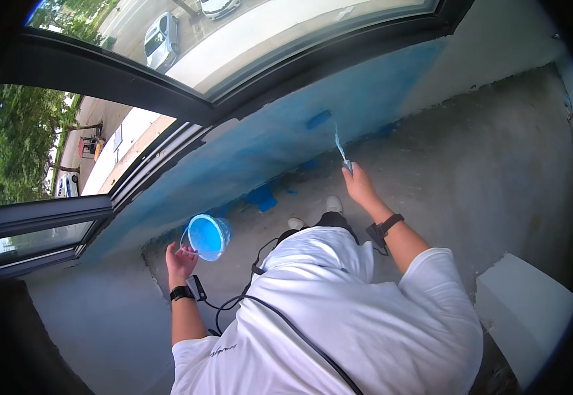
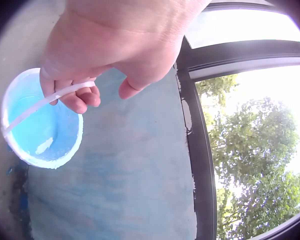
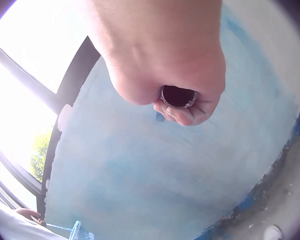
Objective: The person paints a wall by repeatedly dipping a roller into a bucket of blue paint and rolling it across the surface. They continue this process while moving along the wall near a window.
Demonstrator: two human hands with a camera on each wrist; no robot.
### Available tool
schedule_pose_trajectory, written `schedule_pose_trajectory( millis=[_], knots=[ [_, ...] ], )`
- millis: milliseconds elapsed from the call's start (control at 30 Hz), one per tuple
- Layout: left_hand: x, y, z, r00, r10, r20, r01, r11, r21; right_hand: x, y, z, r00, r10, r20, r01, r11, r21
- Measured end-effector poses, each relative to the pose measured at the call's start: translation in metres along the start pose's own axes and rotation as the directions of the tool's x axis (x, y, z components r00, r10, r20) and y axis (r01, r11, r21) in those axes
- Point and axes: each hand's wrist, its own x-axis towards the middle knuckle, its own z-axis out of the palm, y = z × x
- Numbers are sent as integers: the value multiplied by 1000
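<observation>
From the curled fingers of my left hand [image 1: 181, 262] hangs a white plastic bucket [image 2: 75, 150] of light blue paint [image 2: 35, 122]. Its thin white handle [image 2: 65, 91] crosses those fingers, with the thumb held apart. My right hand [image 1: 361, 184] grips a paint roller by its grey handle [image 1: 347, 166], whose round hollow end [image 3: 179, 96] shows in the right wrist view. The paint-streaked frame [image 1: 338, 139] runs up to a blue roller head [image 1: 318, 119] against the low wall [image 1: 365, 92]. Uneven blue paint covers much of that wall.
Dark window frames [image 1: 135, 79] border the wall's top, with one sash standing open at left. Blue paint spots [image 1: 260, 197] mark the concrete floor [image 1: 484, 151] along the wall. A white board [image 1: 526, 309] lies at lower right. A black cable [image 1: 299, 336] crosses my shirt.
</observation>
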Motion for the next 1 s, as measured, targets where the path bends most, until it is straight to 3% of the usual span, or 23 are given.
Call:
schedule_pose_trajectory(
  millis=[100, 167, 267, 433, 533, 567, 600, 667, 700, 867, 933, 1000],
  knots=[
    [-6, -6, 5, 999, 36, -3, -36, 999, 19, -2, 4, 14, 1000, 24, -14, -24, 1000, 10],
    [-4, -6, 1, 996, 17, 85, -20, 999, 33, -6, 1, 27, 999, 40, -17, -40, 999, 24],
    [-19, -14, 21, 999, 54, -5, -53, 998, 42, -2, 0, 36, 996, 84, -37, -83, 996, 31],
    [-5, -18, 3, 999, 35, 32, -37, 997, 66, 36, 33, 55, 988, 156, 4, -155, 987, -50],
    [1, -16, 3, 998, 32, 46, -35, 997, 75, 50, 95, 75, 988, 150, 47, -149, 989, -14],
    [3, -18, 0, 998, 26, 57, -30, 997, 72, 51, 90, 63, 969, 212, 129, -225, 970, 94],
    [4, -18, -1, 998, 27, 62, -31, 998, 63, 49, 75, 49, 971, 205, 127, -217, 972, 89],
    [4, -18, 2, 995, 14, 98, -20, 998, 62, 43, 25, 14, 842, 361, 401, -511, 771, 379],
    [6, -17, 0, 994, 18, 103, -23, 999, 48, 36, 6, 10, 847, 361, 391, -512, 752, 416],
    [13, -13, 0, 968, 23, 250, -67, 983, 169, -7, -47, 0, 857, 293, 423, -435, 852, 291],
    [4, -11, 1, 960, 54, 273, -102, 981, 166, -37, -83, -1, 855, 240, 459, -309, 948, 80],
    [-2, -5, 1, 927, 64, 370, -202, 916, 348, -61, -113, 9, 846, 108, 522, -161, 985, 59]
  ],
)
